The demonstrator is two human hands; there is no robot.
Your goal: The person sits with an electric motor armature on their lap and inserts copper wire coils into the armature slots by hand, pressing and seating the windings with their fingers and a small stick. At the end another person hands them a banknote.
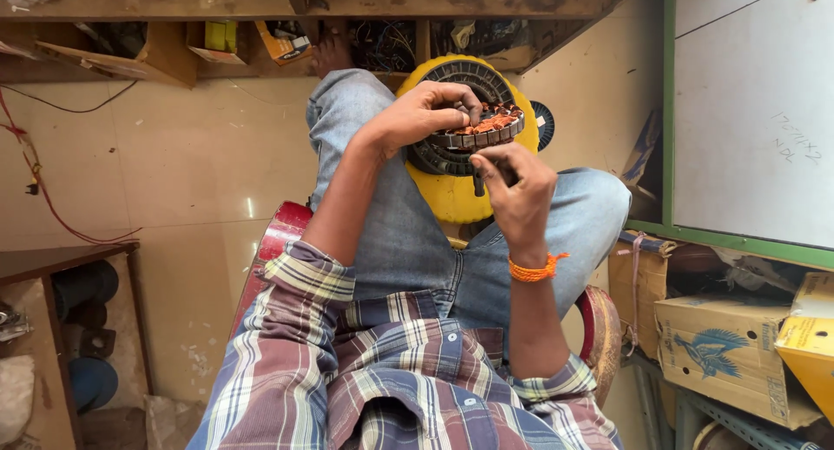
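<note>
A round motor stator (483, 130) with copper windings and a metal laminated rim rests on my lap, above a yellow round housing (455, 198). My left hand (426, 113) grips the stator's top edge, fingers curled over the rim. My right hand (514, 185) is closed around a dark thin tool (479, 182) held against the stator's lower edge. An orange thread band (534, 269) circles my right wrist. I sit in jeans and a plaid shirt on a red stool (280, 237).
A wooden shelf (156, 55) with small boxes and tangled wires runs along the top. Cardboard boxes (712, 346) stack on a metal rack at right, under a green-framed white board (751, 111). A low dark table (52, 263) stands at left, red wire beside it.
</note>
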